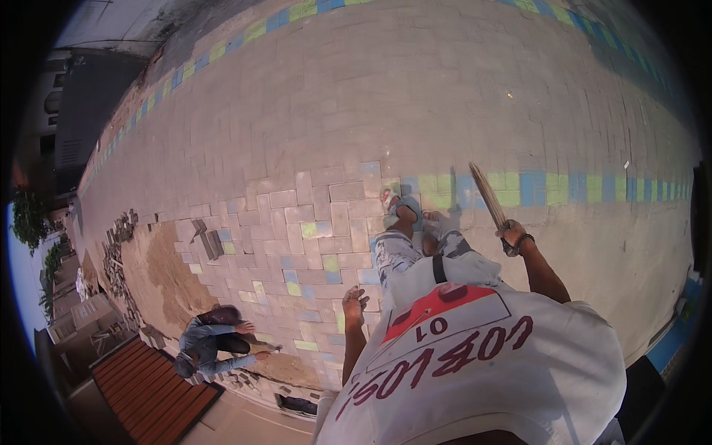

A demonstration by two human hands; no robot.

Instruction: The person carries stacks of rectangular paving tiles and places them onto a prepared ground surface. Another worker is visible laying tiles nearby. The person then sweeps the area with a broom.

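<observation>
My right hand (pixel 512 236) is closed around the bound end of a stick broom (pixel 487 194), a bundle of thin pale bristles. The broom points away from me, its tip over the green and blue stripe of the paving (pixel 519 189). A dark band circles my right wrist. My left hand (pixel 355 302) hangs beside my body above the paving blocks with nothing in it, its fingers loosely bent and apart. My sandalled feet (pixel 404 209) stand on the blocks at the end of the painted stripe.
At lower left a person (pixel 211 340) crouches beside bare sand (pixel 159 271), hands near the blocks. Several loose blocks (pixel 119 248) are heaped along the sand's left side. A few more blocks (pixel 208 239) stand on the paving. A brown slatted surface (pixel 152 393) lies behind the person.
</observation>
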